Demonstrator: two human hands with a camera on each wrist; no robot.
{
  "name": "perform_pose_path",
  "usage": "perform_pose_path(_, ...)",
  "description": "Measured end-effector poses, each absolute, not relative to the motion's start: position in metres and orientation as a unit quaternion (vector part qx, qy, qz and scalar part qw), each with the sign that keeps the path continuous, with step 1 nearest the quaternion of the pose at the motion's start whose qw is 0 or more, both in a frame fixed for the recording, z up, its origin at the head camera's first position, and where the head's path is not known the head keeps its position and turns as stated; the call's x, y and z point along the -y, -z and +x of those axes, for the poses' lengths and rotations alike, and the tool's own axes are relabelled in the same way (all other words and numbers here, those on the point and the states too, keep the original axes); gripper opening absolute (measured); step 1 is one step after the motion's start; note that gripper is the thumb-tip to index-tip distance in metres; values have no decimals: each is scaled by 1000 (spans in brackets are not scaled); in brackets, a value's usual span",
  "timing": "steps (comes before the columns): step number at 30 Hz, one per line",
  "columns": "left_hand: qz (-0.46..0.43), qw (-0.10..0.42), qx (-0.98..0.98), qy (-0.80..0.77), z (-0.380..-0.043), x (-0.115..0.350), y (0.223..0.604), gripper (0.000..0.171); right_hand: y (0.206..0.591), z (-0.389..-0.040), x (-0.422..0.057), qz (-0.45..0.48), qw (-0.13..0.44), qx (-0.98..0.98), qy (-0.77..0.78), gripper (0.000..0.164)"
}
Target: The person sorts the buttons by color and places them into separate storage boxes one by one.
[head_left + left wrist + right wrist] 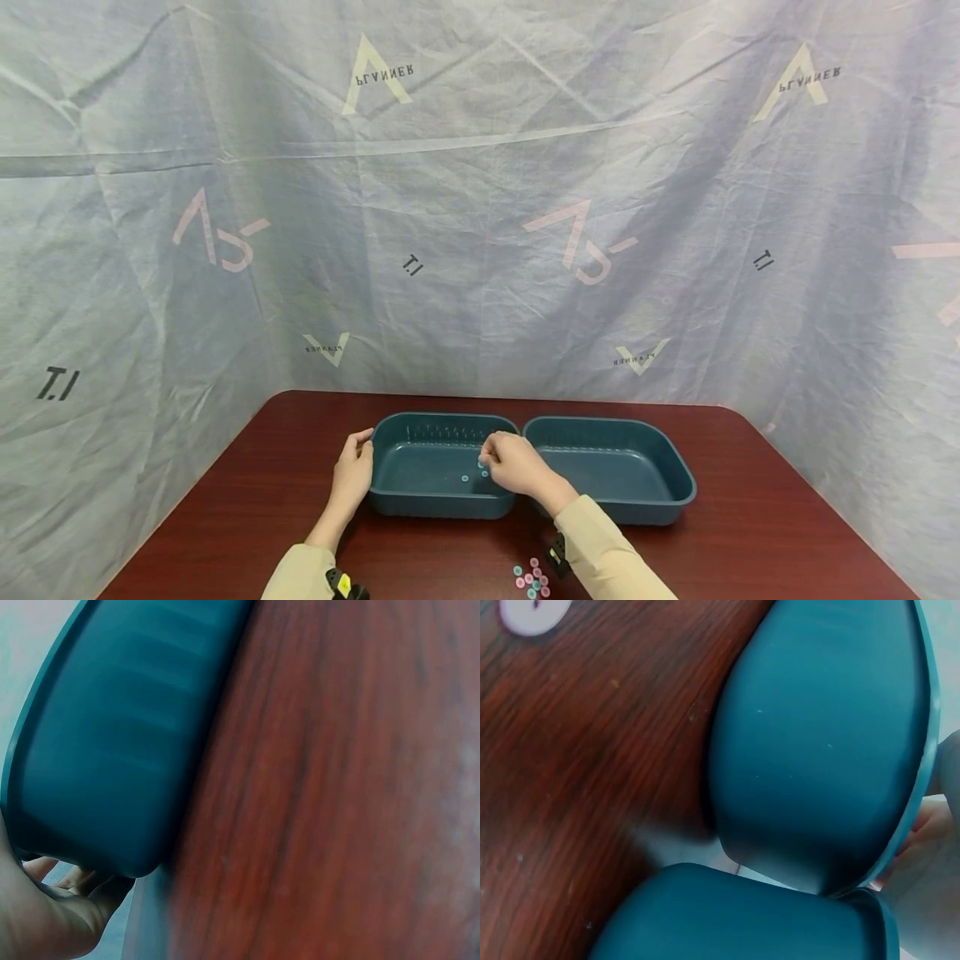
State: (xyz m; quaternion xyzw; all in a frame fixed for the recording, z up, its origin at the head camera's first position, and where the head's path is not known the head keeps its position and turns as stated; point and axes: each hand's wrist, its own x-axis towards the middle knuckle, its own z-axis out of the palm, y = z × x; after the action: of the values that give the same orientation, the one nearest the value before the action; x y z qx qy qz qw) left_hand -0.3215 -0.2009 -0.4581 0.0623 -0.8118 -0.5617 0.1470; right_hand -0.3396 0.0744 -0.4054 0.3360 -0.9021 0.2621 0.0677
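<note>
My left hand [352,471] rests against the left end of the left teal tray [442,507], its fingers along the outside wall near the rim. In the left wrist view, the left hand [52,919] curves behind that tray's end. Over the same tray's right side is my right hand [513,460], fingers curled, thumb and forefinger together with a small blue button [482,465] at their tips. More blue buttons [465,478] lie on the tray floor. In the right wrist view the right hand [922,870] is partly hidden behind the tray wall [825,735].
A second teal tray [645,512] stands beside the first on the right. Several pink buttons [521,582] and blue buttons [517,571] lie on the dark red table [420,558] near its front. A printed grey cloth [480,200] hangs behind the table and at its sides.
</note>
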Motion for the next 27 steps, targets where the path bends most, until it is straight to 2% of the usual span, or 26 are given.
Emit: perform_pose_path(27,66,148,809,565,-322,200,458,42,411,-341,-70,343,92,904,-239,8)
